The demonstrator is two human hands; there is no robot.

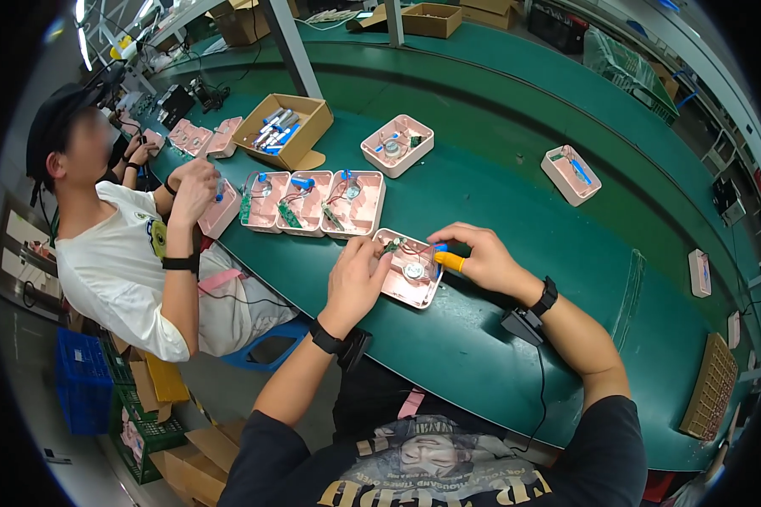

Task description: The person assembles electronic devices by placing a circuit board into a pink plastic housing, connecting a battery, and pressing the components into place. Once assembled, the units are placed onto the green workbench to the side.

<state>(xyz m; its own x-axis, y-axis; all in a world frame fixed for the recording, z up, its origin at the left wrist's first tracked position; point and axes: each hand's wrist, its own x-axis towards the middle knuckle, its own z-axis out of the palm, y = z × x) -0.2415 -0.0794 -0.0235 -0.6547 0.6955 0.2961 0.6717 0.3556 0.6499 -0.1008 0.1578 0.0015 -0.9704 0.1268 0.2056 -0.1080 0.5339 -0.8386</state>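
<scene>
Pink box: An open-topped pink box (396,287) sits on the green tabletop (499,363), directly between the two hands I watch from afar.
Left hand: The left hand (358,275) rests over the box's left edge, fingers bent and close together beside a small green board (392,246); I cannot tell whether they pinch it.
Right hand: The right hand (485,258) reaches over the opposite edge, forefinger and yellow-covered thumb slightly parted around a blue part (440,248); I cannot confirm a firm grip.
Box and contents: Smooth, plastic-looking walls with rounded corners enclose a round silvery disc (413,271) and thin, looping red wires (414,248).
Tabletop neighbors: Three similar pink boxes (311,201) stand side by side at upper left, near a brown cardboard carton (314,135) of blue and silver cylinders.
Worker at left: A person in a white shirt (110,287) raises both hands by another pink box; I cannot make out what they hold.
Hidden from me: Fingers cover part of the near box's rim, the blue part shows only partly, and the board's details are too small to read.
</scene>
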